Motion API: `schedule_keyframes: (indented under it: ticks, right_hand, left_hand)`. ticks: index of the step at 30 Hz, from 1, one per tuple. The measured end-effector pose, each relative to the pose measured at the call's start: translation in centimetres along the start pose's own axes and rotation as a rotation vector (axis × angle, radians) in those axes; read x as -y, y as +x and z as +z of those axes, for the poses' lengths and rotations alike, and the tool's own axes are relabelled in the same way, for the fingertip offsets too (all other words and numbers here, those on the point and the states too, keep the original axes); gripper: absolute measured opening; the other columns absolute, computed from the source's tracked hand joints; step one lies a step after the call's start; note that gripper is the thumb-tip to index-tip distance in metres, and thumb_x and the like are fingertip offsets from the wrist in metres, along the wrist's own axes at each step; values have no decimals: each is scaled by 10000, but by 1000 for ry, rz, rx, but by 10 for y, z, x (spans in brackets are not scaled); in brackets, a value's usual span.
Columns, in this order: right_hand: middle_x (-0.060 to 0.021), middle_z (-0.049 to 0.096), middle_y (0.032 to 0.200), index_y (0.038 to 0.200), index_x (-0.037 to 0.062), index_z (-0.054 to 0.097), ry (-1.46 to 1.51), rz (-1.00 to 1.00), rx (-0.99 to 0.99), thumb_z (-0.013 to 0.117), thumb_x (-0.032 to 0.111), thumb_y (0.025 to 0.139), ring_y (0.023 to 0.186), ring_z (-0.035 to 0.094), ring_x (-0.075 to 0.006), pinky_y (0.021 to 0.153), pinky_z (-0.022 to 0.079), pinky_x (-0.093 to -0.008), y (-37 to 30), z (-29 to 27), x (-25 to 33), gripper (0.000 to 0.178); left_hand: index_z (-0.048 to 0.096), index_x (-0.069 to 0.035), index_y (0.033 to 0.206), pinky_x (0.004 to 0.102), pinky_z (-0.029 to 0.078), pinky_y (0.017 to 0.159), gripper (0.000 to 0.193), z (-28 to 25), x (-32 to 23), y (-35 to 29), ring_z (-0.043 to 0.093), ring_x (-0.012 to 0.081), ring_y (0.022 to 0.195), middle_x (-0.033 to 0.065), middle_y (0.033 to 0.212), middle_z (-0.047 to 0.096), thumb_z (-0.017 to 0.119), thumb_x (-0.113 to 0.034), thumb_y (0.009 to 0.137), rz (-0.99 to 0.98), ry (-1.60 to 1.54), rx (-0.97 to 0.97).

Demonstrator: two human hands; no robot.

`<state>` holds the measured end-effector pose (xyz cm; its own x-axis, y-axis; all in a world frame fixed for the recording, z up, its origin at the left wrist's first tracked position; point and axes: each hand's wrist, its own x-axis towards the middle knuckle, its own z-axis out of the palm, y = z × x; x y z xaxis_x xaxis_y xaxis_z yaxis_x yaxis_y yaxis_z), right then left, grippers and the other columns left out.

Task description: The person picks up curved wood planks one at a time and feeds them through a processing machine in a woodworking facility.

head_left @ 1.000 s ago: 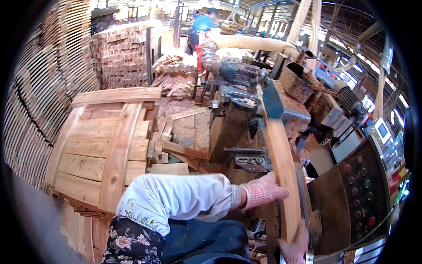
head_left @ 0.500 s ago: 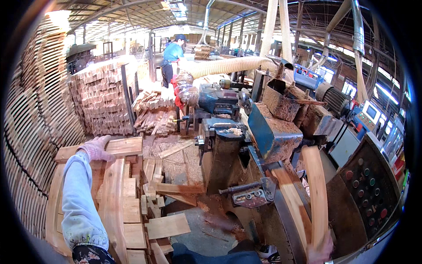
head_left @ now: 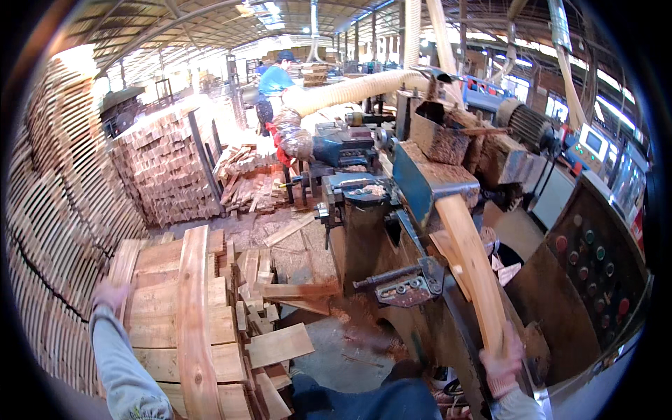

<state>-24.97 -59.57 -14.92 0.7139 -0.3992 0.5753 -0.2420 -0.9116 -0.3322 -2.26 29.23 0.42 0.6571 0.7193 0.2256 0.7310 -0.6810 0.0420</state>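
Observation:
My right hand (head_left: pixel 502 360), in a pale pinkish glove, grips the near end of a long wooden board (head_left: pixel 470 255). That board slants away from me along the machine bed, its far end against the blue, sawdust-covered housing (head_left: pixel 437 178). On the left, my gloved left hand (head_left: pixel 110 294) is at the outer edge of a lengthwise board (head_left: pixel 124 266) on a stack of planks (head_left: pixel 157 315). Motion blurs its fingers, so its grip is unclear. Another long, slightly curved board (head_left: pixel 196 322) lies lengthwise over the crosswise planks, right of that hand.
Tall stacked slats (head_left: pixel 42 231) rise at the far left, with a block of stacked wood (head_left: pixel 164 164) behind. Offcuts (head_left: pixel 280 345) lie beside the plank stack. A metal bracket (head_left: pixel 413 283) juts from the machine. A button panel (head_left: pixel 577 273) stands right; a co-worker (head_left: pixel 275 82) is farther back.
My left hand has moved nearer, to the stack's outer edge. The board in my right hand has swung left and down onto the machine bed. The view has shifted slightly.

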Motion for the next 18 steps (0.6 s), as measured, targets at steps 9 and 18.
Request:
schedule_keyframes:
  ticks: [9,18]
  right_hand:
    - [-256,603,1442,1517,84,533,-175,-103,263,849,258,794,1291,582,-482,1080,491,-537,-109,-147,-38,808]
    - [-137,689,1083,1011,83,685,-20,-242,160,743,239,740,1038,625,-381,910,492,-504,36,-43,-2,318]
  left_hand:
    - [323,-1,1624,468,471,1135,1120,77,119,38,585,445,1345,317,1419,613,853,-418,731,47,-356,25]
    - [354,31,1599,452,519,1080,1130,73,88,-4,620,419,1299,318,1425,600,908,-254,657,-49,-476,9]
